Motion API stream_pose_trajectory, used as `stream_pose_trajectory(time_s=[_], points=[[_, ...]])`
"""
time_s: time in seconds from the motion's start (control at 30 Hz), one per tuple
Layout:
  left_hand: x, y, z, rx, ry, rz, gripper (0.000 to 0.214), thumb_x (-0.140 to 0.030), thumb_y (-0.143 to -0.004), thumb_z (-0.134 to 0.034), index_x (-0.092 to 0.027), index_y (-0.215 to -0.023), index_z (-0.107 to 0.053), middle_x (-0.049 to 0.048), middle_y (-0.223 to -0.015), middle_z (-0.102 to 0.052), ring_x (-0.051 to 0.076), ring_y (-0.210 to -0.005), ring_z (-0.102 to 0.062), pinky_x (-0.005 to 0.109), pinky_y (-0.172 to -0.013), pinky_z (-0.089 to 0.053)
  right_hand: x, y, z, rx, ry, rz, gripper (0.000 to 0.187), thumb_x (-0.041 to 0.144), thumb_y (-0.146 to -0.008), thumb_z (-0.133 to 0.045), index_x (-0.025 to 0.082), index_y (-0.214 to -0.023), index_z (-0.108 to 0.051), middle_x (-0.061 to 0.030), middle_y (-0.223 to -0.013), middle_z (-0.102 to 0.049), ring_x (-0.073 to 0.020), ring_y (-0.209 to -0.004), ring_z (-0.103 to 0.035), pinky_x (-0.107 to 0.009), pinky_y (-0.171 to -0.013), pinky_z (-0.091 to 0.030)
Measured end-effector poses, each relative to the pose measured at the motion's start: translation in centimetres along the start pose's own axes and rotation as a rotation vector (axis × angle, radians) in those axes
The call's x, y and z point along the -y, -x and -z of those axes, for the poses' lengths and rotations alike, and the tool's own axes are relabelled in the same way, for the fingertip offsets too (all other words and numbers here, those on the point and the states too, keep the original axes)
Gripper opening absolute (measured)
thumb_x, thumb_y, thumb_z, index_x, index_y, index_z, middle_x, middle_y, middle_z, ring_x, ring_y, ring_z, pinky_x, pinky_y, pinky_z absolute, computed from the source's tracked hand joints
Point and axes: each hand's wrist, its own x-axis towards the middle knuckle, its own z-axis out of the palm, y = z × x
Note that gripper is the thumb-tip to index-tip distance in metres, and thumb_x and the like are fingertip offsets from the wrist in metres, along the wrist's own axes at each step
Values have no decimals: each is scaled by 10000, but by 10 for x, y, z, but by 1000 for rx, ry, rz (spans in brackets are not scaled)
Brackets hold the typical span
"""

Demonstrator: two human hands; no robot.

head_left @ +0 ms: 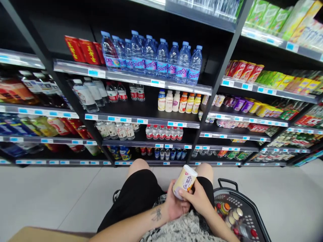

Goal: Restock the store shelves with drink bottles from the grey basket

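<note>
A dark shelf unit (131, 78) is filling the upper part of the view and is carrying drinks on several tiers. A pale floor (83, 195) is extending below it. The person's legs (131, 198), in black shorts, are bending toward the shelves. A dark basket (254, 210) is standing beside the right leg and is holding several bottles (233, 216). Clear water bottles (150, 57) with blue caps are standing in a group on an upper tier. The left hand (174, 203) is cradling a cream tub (184, 183) from its left and below. The right hand (200, 198) is gripping its lower right side, thumb across the front. Both hands' fingers are wrapping the tub, which is tilting, white lid up, between the knees.
</note>
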Motion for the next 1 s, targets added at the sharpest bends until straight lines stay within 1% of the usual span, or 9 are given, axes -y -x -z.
stream_pose_trajectory(time_s=[0.1, 0.2, 0.37, 0.47, 0.6, 0.73, 0.8, 0.9, 1.0], points=[[3, 1, 2, -48, 5, -19, 487, -525, -887, -560, -50, -859, -664, 59, -604, -610, 83, -400, -423, 162, -392, -221, -3, -1, -4, -43, 10, -22, 547, 449, -666, -835, 167, -1082, -620, -120, -1036, -753, -318, -979, -704, -438, -876, -576], [2, 3, 4, -104, 54, -35, 464, -509, -897, -545, -59, -870, -656, 56, -606, -620, 87, -394, -443, 157, -394, -230, -9, -7, -10, -6, -4, -43, 539, 472, -673, -820, 165, -1069, -620, -121, -1029, -749, -314, -962, -704, -438, -876, -571], [-7, 7, 1, -184, 176, -98, 372, -429, -921, -546, -73, -898, -652, 47, -584, -623, 98, -405, -501, 149, -402, -251, -22, -26, -21, 54, -76, -78, 529, 464, -673, -820, 165, -1068, -635, -115, -1033, -749, -291, -917, -710, -416, -847, -574], [-14, 7, 1, -239, 218, -93, 385, -454, -923, -553, -86, -853, -642, 36, -531, -586, 122, -418, -528, 160, -403, -273, -26, -37, -27, 59, -115, -93, 512, 473, -673, -828, 175, -1051, -654, -100, -1011, -753, -284, -915, -714, -403, -837, -581], [-23, -3, 11, -283, 228, -62, 377, -483, -904, -566, -121, -831, -641, 28, -498, -559, 140, -422, -524, 180, -410, -285, -28, -47, -30, 72, -107, -109, 462, 424, -668, -835, 175, -1022, -673, -87, -958, -758, -288, -907, -718, -390, -819, -581], [-33, -11, 25, -251, 172, -24, 313, -424, -886, -591, -122, -881, -671, 63, -578, -632, 137, -423, -535, 191, -410, -291, -22, -47, -30, 90, -106, -96, 459, 320, -638, -835, 164, -1039, -676, -81, -978, -765, -279, -914, -716, -362, -816, -570], [-40, -8, 27, -222, 99, -17, 307, -434, -878, -604, -142, -906, -694, 75, -625, -653, 158, -459, -574, 217, -419, -335, -15, -46, -32, 99, -83, -85, 481, 266, -600, -845, 163, -1039, -677, -79, -1000, -768, -280, -926, -713, -357, -829, -565], [-53, 3, 20, -213, -130, 18, 340, -528, -872, -625, -231, -1004, -722, 83, -751, -679, 233, -601, -659, 303, -479, -457, -4, -46, -37, 129, -120, -58, 467, 232, -598, -833, 184, -1040, -688, -74, -1043, -768, -285, -966, -712, -363, -867, -562], [-65, 13, 8, -204, -282, 50, 392, -567, -912, -628, -281, -1177, -672, 85, -1013, -695, 261, -855, -696, 367, -643, -567, -5, -53, -45, 172, -220, -64, 430, 309, -631, -817, 207, -1034, -704, -72, -1012, -770, -299, -978, -722, -380, -888, -565]])
